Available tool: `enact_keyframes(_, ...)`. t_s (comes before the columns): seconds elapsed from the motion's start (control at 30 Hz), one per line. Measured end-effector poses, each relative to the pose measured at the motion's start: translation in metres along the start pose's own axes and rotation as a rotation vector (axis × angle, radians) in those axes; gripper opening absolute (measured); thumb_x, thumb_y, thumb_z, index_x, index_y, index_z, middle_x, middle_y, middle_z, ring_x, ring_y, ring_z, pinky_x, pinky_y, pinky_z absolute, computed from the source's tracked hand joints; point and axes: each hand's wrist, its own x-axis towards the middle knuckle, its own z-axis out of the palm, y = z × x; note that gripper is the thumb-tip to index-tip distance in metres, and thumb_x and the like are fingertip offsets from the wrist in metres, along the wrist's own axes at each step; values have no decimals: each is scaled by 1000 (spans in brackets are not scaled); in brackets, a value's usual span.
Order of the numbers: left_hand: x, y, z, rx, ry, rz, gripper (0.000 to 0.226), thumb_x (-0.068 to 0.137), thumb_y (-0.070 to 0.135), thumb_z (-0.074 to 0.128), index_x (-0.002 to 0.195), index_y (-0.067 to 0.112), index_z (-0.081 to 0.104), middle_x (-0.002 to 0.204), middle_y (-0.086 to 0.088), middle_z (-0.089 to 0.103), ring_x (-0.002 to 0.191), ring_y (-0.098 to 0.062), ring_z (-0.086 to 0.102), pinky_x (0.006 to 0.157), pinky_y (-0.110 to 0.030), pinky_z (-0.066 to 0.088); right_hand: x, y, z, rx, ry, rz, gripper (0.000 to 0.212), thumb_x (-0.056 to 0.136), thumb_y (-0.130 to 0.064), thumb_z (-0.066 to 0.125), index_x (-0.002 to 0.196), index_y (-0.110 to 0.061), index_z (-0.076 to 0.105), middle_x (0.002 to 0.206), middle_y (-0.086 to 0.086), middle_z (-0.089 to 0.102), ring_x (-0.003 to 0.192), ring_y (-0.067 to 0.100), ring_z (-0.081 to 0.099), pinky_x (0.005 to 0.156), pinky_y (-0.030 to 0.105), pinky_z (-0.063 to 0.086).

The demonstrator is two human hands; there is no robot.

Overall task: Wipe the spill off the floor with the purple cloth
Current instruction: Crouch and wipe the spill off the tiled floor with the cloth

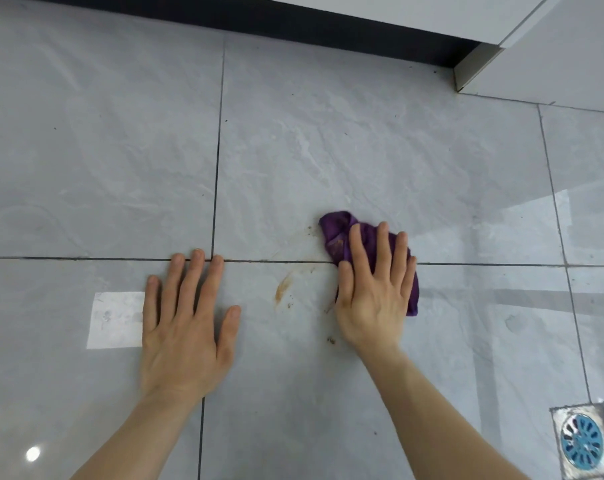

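The purple cloth (338, 230) lies crumpled on the grey tiled floor (328, 150), with a brown stain on its near fold. My right hand (373, 292) lies flat on top of it, fingers spread, pressing it down across a grout line. A brown smear of the spill (282, 287) with small crumbs sits just left of the cloth, between my two hands. My left hand (186, 320) rests palm down on the bare tile, fingers apart, holding nothing.
A white cabinet (414, 12) with a dark toe-kick gap (293, 26) runs along the far edge. Its corner post (466, 72) stands at the upper right. A metal floor drain with a blue grate (581, 441) sits at the lower right.
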Motion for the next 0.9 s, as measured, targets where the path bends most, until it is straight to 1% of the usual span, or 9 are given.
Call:
enact_keyframes(0.1, 1, -1, 0, 5, -6, 0, 72, 100, 50, 30, 165, 19, 22, 174, -3, 16, 163, -24, 9, 130, -54, 10, 40, -19, -9, 113, -62, 101, 54, 111, -42, 27, 164, -36, 22, 176, 5, 7, 163, 33, -6, 130, 57, -2)
enact_keyframes(0.17, 0, -1, 0, 15, -6, 4, 72, 101, 51, 30, 165, 18, 23, 174, -4, 17, 163, -25, 10, 130, -55, 12, 60, -38, -12, 198, -103, 126, 53, 112, -43, 22, 164, -37, 19, 177, 5, 2, 162, 31, -12, 129, 56, -7)
enact_keyframes(0.23, 1, 0, 0, 14, -7, 8, 72, 101, 51, 28, 165, 18, 23, 174, -4, 17, 162, -26, 10, 129, -56, 12, 70, -56, -11, 218, -139, 74, 53, 112, -44, 19, 164, -38, 17, 177, 4, -2, 161, 30, -16, 129, 56, -9)
enact_keyframes(0.3, 2, 1, 0, 18, -9, 7, 72, 101, 51, 28, 165, 18, 22, 174, -5, 18, 163, -25, 9, 129, -56, 13, 67, -68, -8, 169, -149, -18, 54, 111, -45, 17, 164, -39, 18, 177, 4, -2, 162, 31, -15, 129, 56, -7)
enact_keyframes(0.43, -10, 0, -3, 26, -25, -1, 72, 101, 49, 28, 164, 17, 23, 173, -6, 20, 162, -26, 11, 129, -57, 14, 12, -68, 4, 49, -108, -246, 52, 111, -44, 26, 162, -36, 29, 176, 8, 13, 163, 36, -2, 129, 60, 6)
enact_keyframes(0.53, -22, -3, -4, 30, -38, -8, 71, 101, 50, 24, 164, 17, 23, 173, -7, 20, 162, -27, 12, 129, -57, 13, -44, -55, 15, 15, -140, -415, 52, 111, -46, 28, 163, -40, 25, 176, 6, 12, 163, 35, -1, 129, 61, 9)
enact_keyframes(0.63, -20, -4, -3, 31, -46, 1, 71, 103, 52, 17, 165, 17, 21, 174, -6, 17, 162, -26, 11, 129, -57, 13, -74, -41, 16, 12, -170, -456, 53, 111, -46, 30, 163, -44, 19, 177, 3, 7, 163, 33, 0, 129, 60, 8)
enact_keyframes(0.73, -20, -6, -2, 16, -39, -2, 72, 103, 54, 13, 165, 18, 22, 174, -5, 17, 162, -26, 11, 129, -55, 11, -110, -28, 14, 5, -205, -496, 53, 110, -46, 31, 162, -45, 19, 177, 2, 7, 163, 34, 3, 128, 59, 9)
enact_keyframes(0.9, -19, 12, 8, 4, -42, 19, 69, 103, 50, 21, 165, 18, 22, 174, -5, 18, 162, -26, 11, 129, -55, 12, -143, 9, 8, -30, -217, -483, 53, 109, -46, 34, 161, -45, 25, 176, 3, 12, 162, 35, 10, 125, 61, 17)
